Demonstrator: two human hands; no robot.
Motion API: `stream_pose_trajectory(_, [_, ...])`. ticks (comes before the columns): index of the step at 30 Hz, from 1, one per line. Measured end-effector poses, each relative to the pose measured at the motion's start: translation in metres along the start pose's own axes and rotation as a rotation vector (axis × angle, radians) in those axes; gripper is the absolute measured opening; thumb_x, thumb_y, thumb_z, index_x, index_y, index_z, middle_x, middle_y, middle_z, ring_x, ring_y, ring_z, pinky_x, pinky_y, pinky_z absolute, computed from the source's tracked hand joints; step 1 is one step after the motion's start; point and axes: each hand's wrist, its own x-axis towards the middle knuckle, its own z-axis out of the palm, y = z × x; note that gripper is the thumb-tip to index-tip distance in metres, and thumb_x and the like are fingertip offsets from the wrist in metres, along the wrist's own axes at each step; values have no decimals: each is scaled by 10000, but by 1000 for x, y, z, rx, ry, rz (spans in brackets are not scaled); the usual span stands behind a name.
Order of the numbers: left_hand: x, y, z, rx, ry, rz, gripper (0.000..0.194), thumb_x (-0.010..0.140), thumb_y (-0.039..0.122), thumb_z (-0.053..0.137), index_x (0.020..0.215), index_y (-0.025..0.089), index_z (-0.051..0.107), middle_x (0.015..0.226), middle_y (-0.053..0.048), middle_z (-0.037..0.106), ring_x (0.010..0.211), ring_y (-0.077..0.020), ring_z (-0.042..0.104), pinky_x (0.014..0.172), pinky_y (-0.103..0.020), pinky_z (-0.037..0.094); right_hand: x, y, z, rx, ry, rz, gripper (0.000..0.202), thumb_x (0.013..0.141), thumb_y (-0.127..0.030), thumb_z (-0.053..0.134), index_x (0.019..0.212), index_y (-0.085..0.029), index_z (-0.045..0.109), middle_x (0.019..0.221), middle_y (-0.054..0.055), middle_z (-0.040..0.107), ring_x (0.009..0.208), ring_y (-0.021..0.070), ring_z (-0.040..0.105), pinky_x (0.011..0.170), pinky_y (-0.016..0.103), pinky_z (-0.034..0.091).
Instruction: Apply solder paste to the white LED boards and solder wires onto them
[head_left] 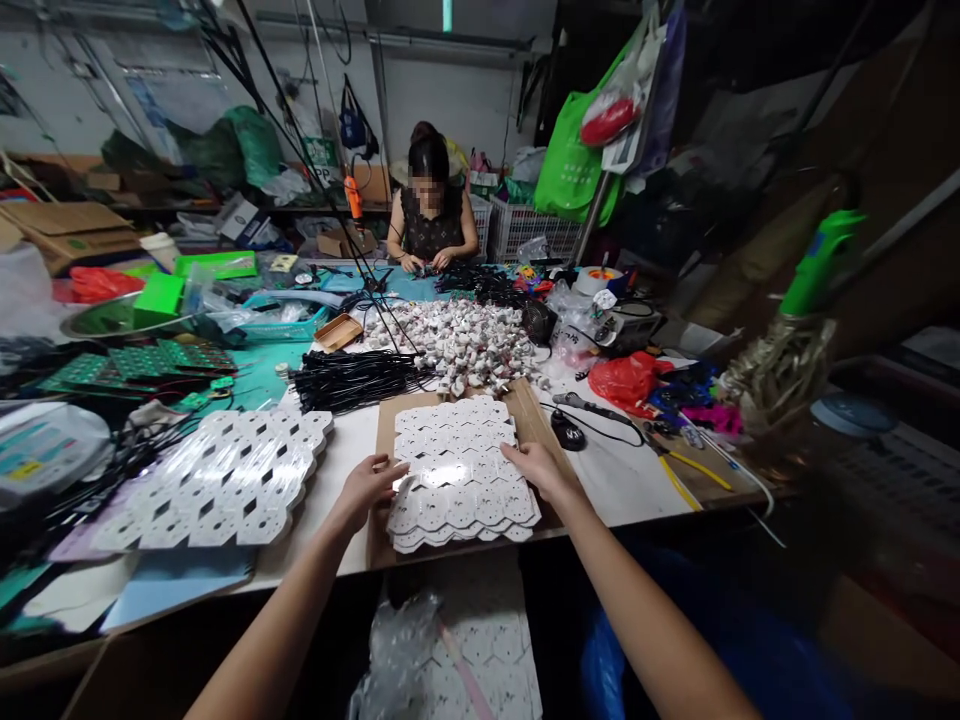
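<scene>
A small stack of white circuit board panels with zigzag edges lies in front of me on a brown cardboard sheet. My left hand is at the stack's left edge, fingers bent over it. At the right edge sits my right hand, its thumb on top and the other fingers partly hidden below. Between them the two hands hold the stack. To the left lies another stack of scalloped white panels, wrapped in shiny film. More white panels show below the table edge.
Beyond the stack are a heap of small white parts and a bundle of black cables. On the right lie a soldering iron, yellow-handled pliers and a red bag. A co-worker sits across the table.
</scene>
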Motion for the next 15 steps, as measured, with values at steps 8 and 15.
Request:
stream_pose_trajectory(8, [-7, -12, -12, 538, -3, 125, 778, 635, 596, 763, 1252, 139, 638, 1072, -165, 726, 910, -314, 688, 760, -371, 507, -48, -1, 8, 42, -22, 5, 361, 667, -529, 787, 781, -189, 752, 886, 133, 769, 963, 352, 700, 857, 417, 514])
stream_pose_trajectory(15, [-16, -25, -20, 920, 81, 300, 769, 714, 652, 613, 1254, 107, 659, 1210, -227, 612, 1054, -367, 650, 931, -434, 472, -86, 3, 26, 163, 24, 54, 371, 649, -444, 795, 904, -186, 716, 998, 139, 749, 1040, 347, 674, 913, 425, 504])
